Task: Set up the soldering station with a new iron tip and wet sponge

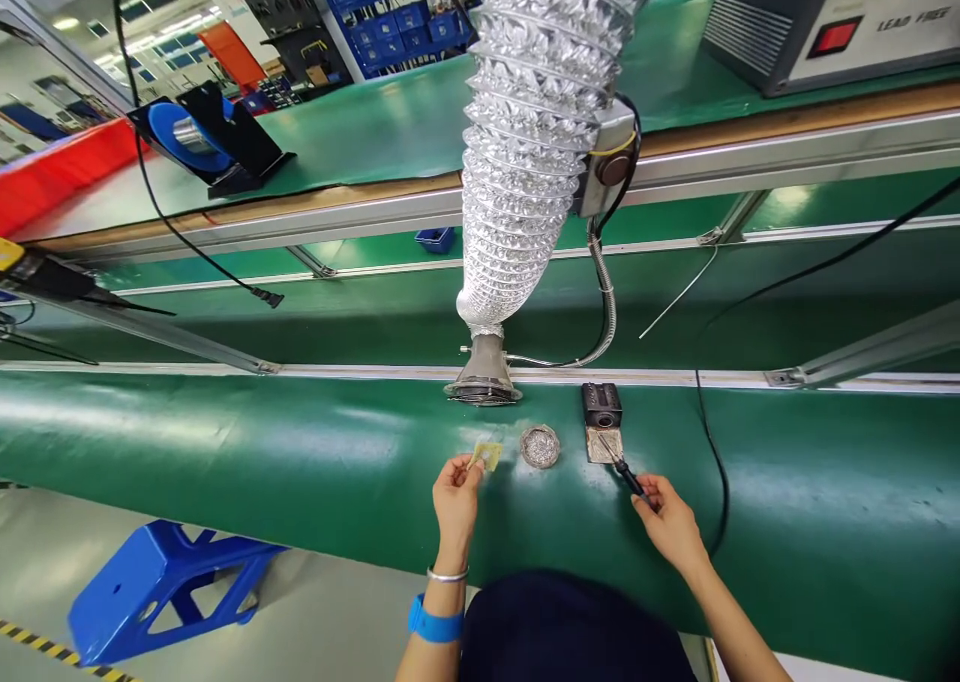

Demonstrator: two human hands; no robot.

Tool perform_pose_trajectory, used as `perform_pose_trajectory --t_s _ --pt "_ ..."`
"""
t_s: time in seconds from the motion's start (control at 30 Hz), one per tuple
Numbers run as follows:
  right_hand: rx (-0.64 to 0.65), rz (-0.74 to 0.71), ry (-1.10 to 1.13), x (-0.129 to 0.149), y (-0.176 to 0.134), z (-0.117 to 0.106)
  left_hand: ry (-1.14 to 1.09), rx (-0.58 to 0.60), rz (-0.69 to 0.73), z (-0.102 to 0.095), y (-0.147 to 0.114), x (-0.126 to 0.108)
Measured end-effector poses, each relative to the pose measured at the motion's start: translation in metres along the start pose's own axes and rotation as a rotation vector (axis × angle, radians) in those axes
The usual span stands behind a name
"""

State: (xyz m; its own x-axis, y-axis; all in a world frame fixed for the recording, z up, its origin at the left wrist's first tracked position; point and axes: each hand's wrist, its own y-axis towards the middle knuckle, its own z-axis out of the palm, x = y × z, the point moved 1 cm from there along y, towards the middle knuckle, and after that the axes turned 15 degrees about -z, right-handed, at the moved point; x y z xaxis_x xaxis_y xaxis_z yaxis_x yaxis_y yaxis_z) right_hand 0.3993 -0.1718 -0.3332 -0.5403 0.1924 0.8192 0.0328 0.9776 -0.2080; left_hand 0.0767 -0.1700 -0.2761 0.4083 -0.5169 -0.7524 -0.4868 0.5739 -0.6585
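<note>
My left hand pinches a small yellowish circuit board just above the green bench mat. My right hand grips a black soldering iron, whose tip rests on the sponge tray of the black iron stand. A round tin of metal tip-cleaning wool sits between the board and the stand. The iron's black cable loops away to the right of my hand.
A silver flexible fume duct hangs down to a funnel mouth just behind the board. A grey soldering station sits on the upper shelf at right. A solder spool holder stands upper left. A blue stool stands on the floor at lower left.
</note>
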Motion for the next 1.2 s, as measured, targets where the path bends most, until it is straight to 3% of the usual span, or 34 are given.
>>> perform_pose_trajectory --t_s 0.2,0.4,0.5,0.63,0.83,1.0,1.2 --pt "-0.059 -0.011 0.012 -0.003 0.004 0.003 -0.005 0.077 0.117 0.053 0.006 -0.022" --pt "-0.076 -0.008 0.004 0.005 0.022 0.012 0.048 0.143 0.362 0.127 0.04 -0.084" --pt "-0.112 -0.006 0.021 0.008 0.024 0.017 0.16 0.215 0.34 0.165 0.068 -0.101" --pt "-0.123 0.025 0.114 0.013 0.016 0.023 0.216 0.241 0.294 0.196 0.095 -0.094" --pt "-0.113 0.211 0.429 0.027 -0.001 0.035 0.244 0.266 0.204 0.203 0.106 -0.071" --pt "-0.149 0.251 0.43 0.035 -0.003 0.034 0.222 0.266 0.162 0.193 0.107 -0.065" --pt "-0.136 0.115 0.349 0.042 0.029 0.033 0.171 0.271 0.11 0.187 0.105 -0.065"
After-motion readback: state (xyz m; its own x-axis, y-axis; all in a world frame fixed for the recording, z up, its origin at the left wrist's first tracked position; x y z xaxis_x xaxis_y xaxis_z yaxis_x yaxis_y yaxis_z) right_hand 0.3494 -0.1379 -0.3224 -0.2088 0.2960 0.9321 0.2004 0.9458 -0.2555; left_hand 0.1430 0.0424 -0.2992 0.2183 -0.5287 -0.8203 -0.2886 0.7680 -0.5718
